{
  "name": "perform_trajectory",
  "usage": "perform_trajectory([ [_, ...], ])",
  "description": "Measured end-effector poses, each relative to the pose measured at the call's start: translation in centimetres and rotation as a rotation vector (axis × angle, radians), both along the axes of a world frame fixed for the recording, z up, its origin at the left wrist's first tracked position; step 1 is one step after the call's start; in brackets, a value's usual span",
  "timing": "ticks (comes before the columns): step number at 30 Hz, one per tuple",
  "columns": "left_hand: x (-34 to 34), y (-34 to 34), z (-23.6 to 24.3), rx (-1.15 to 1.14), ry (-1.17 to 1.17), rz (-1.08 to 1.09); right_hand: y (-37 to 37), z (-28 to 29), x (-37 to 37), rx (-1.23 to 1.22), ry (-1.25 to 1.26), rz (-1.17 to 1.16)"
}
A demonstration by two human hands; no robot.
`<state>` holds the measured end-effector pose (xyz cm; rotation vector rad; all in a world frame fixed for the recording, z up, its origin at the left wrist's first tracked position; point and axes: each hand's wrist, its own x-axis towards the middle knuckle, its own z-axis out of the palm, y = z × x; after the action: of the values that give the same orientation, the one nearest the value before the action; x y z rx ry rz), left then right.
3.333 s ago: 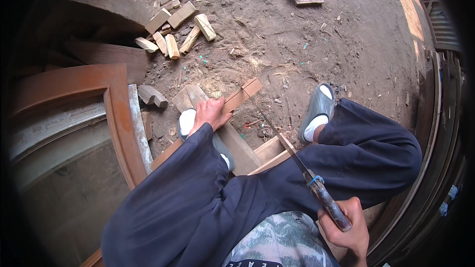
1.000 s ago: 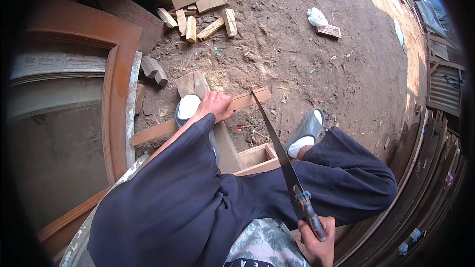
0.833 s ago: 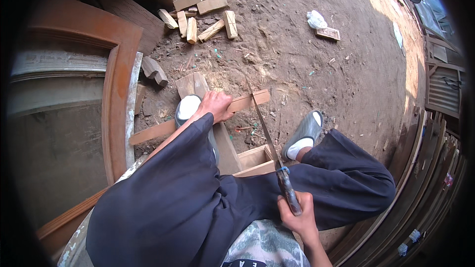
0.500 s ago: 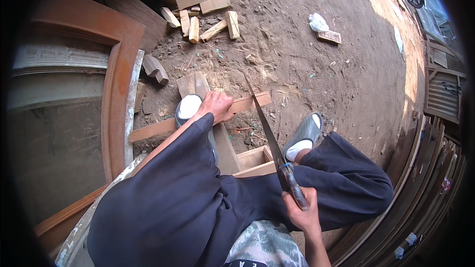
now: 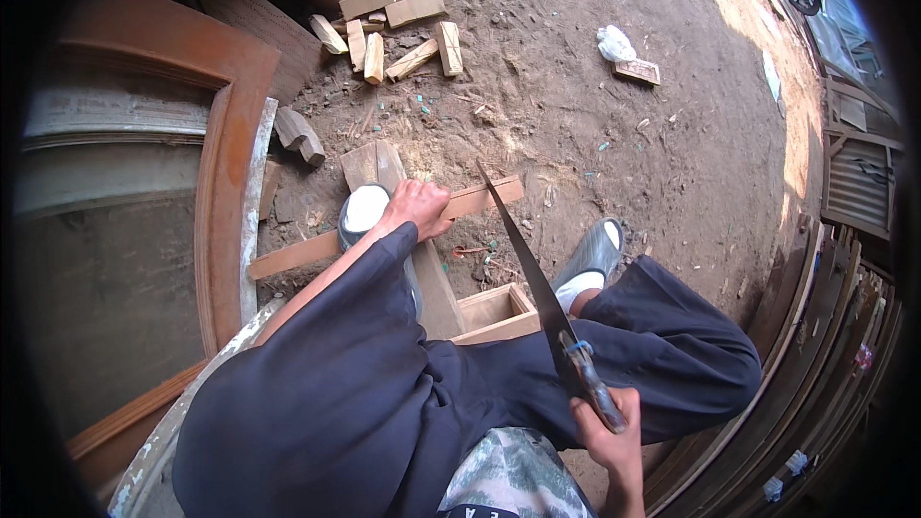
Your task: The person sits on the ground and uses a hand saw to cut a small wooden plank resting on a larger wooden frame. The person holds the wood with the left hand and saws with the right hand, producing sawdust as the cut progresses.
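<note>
My left hand [image 5: 418, 205] presses down on a long reddish wooden strip [image 5: 484, 199] that lies across a wooden block on the dirt. My left foot in a white and grey sandal [image 5: 366, 211] stands beside it. My right hand [image 5: 608, 430] grips the handle of a long-bladed knife [image 5: 523, 262], held up near my right knee with the blade pointing toward the strip. The blade tip hangs just above the strip's right part. My right foot in a grey sandal [image 5: 591, 254] rests on the ground to the right.
An open wooden box frame [image 5: 495, 312] sits between my legs. Several short wood offcuts [image 5: 403, 34] lie on the dirt at the back. A curved brown door frame [image 5: 223, 163] lies at left. Stacked wooden frames [image 5: 815, 326] line the right side. A white crumpled bag [image 5: 615, 42] lies far back.
The knife swung down toward the strip, then drew back up; my right hand now holds it lower and nearer my body. My left hand stays on the strip.
</note>
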<state>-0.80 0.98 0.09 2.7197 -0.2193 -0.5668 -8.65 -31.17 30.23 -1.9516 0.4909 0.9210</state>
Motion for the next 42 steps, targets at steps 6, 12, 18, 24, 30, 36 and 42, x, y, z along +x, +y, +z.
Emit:
perform_trajectory([
  [6,0.1,0.5,0.6,-0.045,0.032,0.021,0.3,1.3,1.4,0.007,-0.019,0.160],
  [12,0.2,-0.3,-0.3,-0.046,0.005,0.006,2.1,-4.4,0.5,-0.065,-0.121,0.043],
  [18,0.1,0.3,0.2,-0.053,-0.015,0.007,0.3,2.1,1.3,-0.059,-0.016,0.157],
  [24,0.4,0.2,0.6,-0.045,0.109,0.030,2.6,-2.1,1.7,-0.028,-0.087,0.237],
  [30,0.1,0.0,0.3,-0.025,-0.033,0.004,2.0,-4.9,0.8,-0.012,-0.102,0.103],
  [36,0.3,0.5,0.7,-0.037,0.047,0.051,0.6,-0.2,-0.5,-0.007,0.000,0.147],
  [42,1.3,0.0,0.1,-0.035,0.013,0.025,2.3,-6.4,0.8,0.047,-0.160,0.132],
])
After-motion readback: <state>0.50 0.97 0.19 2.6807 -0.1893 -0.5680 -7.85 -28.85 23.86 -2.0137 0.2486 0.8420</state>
